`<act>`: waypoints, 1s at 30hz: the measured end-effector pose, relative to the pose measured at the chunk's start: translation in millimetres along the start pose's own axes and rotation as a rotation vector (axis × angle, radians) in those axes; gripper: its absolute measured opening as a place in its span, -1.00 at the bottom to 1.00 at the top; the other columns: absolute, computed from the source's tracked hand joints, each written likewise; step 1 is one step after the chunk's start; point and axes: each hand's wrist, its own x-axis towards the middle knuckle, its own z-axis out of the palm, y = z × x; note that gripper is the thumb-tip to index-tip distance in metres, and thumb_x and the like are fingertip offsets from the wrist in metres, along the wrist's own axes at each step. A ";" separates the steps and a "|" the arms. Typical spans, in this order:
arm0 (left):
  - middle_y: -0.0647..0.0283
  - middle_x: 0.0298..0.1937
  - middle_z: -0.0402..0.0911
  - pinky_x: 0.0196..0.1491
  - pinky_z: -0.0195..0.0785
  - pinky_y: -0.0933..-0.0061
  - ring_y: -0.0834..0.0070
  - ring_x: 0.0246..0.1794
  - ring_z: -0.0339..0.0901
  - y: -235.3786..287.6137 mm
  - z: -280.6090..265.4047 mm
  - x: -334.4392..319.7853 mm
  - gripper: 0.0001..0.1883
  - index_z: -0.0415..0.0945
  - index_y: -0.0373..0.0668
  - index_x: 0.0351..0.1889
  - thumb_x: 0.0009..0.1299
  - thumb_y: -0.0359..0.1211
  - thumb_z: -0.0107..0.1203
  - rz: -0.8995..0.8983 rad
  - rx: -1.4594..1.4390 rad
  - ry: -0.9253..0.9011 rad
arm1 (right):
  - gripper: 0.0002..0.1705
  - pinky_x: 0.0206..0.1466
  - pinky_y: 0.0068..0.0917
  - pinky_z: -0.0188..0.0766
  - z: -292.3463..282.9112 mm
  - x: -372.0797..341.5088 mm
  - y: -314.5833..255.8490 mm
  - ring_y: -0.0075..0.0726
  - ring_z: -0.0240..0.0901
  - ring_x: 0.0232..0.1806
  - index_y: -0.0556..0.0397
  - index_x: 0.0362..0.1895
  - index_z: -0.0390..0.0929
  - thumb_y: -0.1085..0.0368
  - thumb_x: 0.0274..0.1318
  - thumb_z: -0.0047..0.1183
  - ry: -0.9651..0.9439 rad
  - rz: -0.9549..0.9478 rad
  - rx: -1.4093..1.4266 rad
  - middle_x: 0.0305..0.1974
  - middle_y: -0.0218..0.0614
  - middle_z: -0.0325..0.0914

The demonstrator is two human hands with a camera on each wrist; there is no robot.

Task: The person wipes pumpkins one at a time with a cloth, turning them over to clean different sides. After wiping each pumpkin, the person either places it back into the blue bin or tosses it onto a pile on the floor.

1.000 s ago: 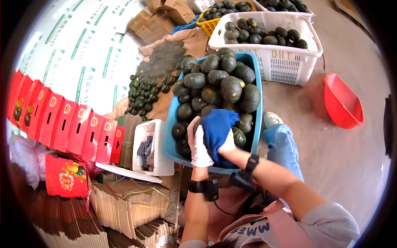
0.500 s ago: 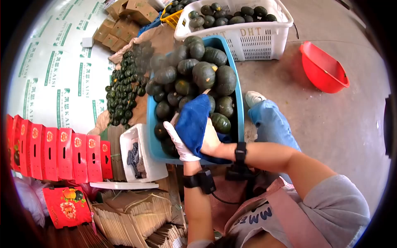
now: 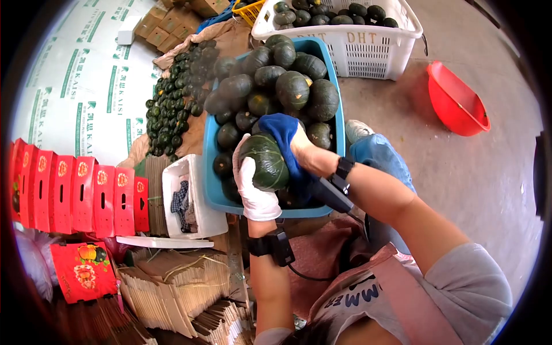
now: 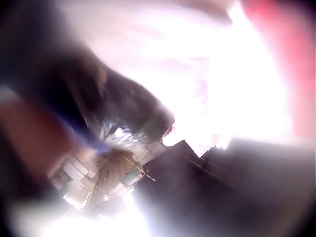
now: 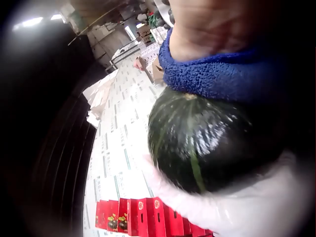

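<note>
A glossy dark green pumpkin (image 3: 265, 164) with pale stripes sits in my white-gloved left hand (image 3: 255, 192), held over the near end of a light blue tub (image 3: 340, 138). My bare right hand (image 3: 306, 153) grips a blue cloth (image 3: 278, 127) against the pumpkin's far right side. In the right wrist view the cloth (image 5: 212, 79) lies over the pumpkin's top, beside the stem end, and the glove (image 5: 212, 212) cups it from below. More dark green pumpkins (image 3: 292, 90) are heaped in the tub. The left wrist view is blurred and overexposed, with the pumpkin (image 4: 133, 111) dark against the glove.
A white crate (image 3: 368, 54) of pumpkins stands behind the tub, and a red basin (image 3: 457, 100) on the floor at right. Left are small pumpkins (image 3: 167, 115) on brown sheeting, a white foam box (image 3: 210, 213), red cartons (image 3: 86, 195) and stacked flat cardboard (image 3: 172, 287).
The cloth, earlier wrapped over the pumpkin, has slid to its far right side with the right hand, baring the striped skin. The left hand still holds the pumpkin; the head view has shifted.
</note>
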 end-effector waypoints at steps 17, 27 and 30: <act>0.12 0.16 0.52 0.25 0.33 0.10 0.19 0.17 0.47 1.5 -1.9 -4.6 -0.36 0.44 -0.21 0.22 0.31 0.04 0.06 -0.085 -0.447 0.141 | 0.11 0.43 -0.26 0.14 -3.3 -31.2 -10.4 0.12 0.23 0.34 0.19 0.41 0.09 0.16 -0.30 0.33 -0.196 -0.244 -0.030 0.29 0.07 0.26; 0.22 0.05 0.54 0.13 0.40 0.45 0.49 -0.01 0.52 24.7 1.7 2.8 -0.52 0.38 -0.30 0.22 0.33 -0.41 0.16 -0.053 0.042 0.033 | -0.52 0.20 -0.32 0.40 -23.0 -24.3 -30.6 -0.13 0.48 0.10 0.16 0.14 0.44 0.42 0.07 0.10 0.040 -0.435 -0.218 0.05 -0.07 0.54; 0.29 -0.04 0.58 0.07 0.42 0.50 0.54 -0.08 0.54 19.6 -0.1 -5.5 -0.46 0.42 -0.23 0.18 0.19 -0.56 0.26 -0.152 0.027 0.115 | -0.54 0.08 -0.29 0.46 -11.5 -25.8 -27.5 0.01 0.54 -0.02 0.15 0.11 0.47 0.36 0.07 0.10 0.037 0.196 0.768 -0.05 -0.02 0.58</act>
